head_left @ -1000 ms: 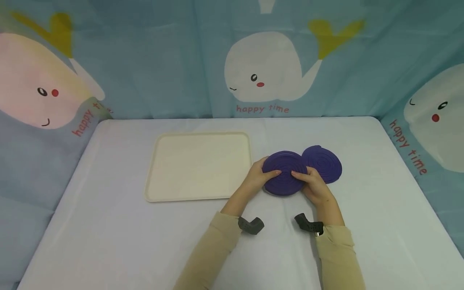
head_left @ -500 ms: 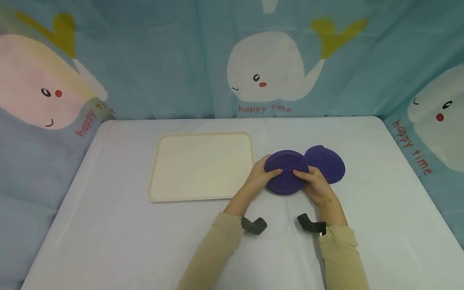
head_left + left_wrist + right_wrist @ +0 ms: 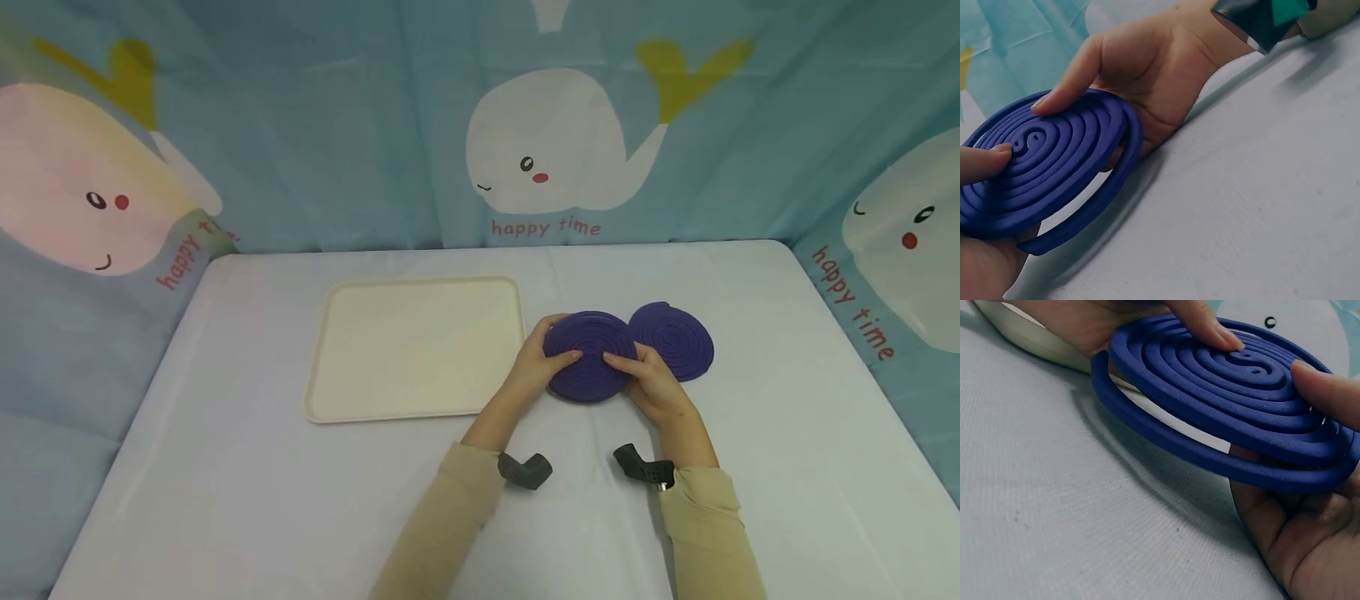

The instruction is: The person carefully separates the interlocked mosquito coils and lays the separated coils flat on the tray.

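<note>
Between both hands is a purple mosquito coil (image 3: 588,387), a flat round spiral with two small holes at its centre. My left hand (image 3: 534,360) grips its left side, thumb on top and fingers round the rim and underneath. From the right, my right hand (image 3: 654,382) pinches it likewise, thumb pointing at the centre. Both wrist views show the coil (image 3: 1063,181) tilted above the white cloth, with the loose end of its outer ring standing apart from the inner turns. A second purple coil (image 3: 675,342) lies on the table just behind and to the right, partly overlapped in the head view.
A cream rectangular tray (image 3: 412,350) lies left of the hands, its right edge near the left forearm. White cloth covers the table (image 3: 225,500). A blue curtain (image 3: 360,125) with printed whales hangs behind and at both sides.
The left fingers have shifted slightly along the coil's far rim. Otherwise both hands and the coil stay almost in place, and the head view has moved a little.
</note>
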The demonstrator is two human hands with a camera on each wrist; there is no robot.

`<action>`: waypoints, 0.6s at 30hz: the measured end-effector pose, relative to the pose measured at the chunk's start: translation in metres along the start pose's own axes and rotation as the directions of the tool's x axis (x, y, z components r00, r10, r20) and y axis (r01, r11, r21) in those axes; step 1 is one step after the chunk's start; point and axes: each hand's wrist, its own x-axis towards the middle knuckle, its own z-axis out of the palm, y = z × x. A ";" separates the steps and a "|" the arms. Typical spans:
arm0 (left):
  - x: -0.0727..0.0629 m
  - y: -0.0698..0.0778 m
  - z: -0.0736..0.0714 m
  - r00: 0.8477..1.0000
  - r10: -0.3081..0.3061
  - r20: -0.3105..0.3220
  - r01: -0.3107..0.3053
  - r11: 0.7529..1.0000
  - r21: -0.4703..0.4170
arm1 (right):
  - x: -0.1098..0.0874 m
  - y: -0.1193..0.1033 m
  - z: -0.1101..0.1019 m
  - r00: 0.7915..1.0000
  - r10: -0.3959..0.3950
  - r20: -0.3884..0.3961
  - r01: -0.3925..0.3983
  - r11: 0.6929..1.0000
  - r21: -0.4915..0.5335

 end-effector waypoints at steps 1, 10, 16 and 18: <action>0.000 0.000 0.000 1.000 -0.010 0.002 0.010 1.000 -0.014 | 0.000 -0.001 0.000 1.000 0.008 0.001 -0.008 1.000 -0.004; 0.001 -0.001 -0.002 1.000 0.000 0.023 0.002 0.998 -0.064 | 0.002 -0.001 0.004 0.999 0.037 -0.026 -0.038 0.998 -0.050; -0.002 -0.002 -0.001 0.999 -0.029 0.037 0.033 0.993 -0.117 | -0.002 0.000 0.005 0.998 0.046 -0.046 -0.049 0.996 -0.068; 0.000 -0.001 0.001 0.999 -0.026 0.047 0.031 0.992 -0.122 | -0.003 0.000 0.004 0.998 0.024 -0.063 -0.028 0.998 -0.064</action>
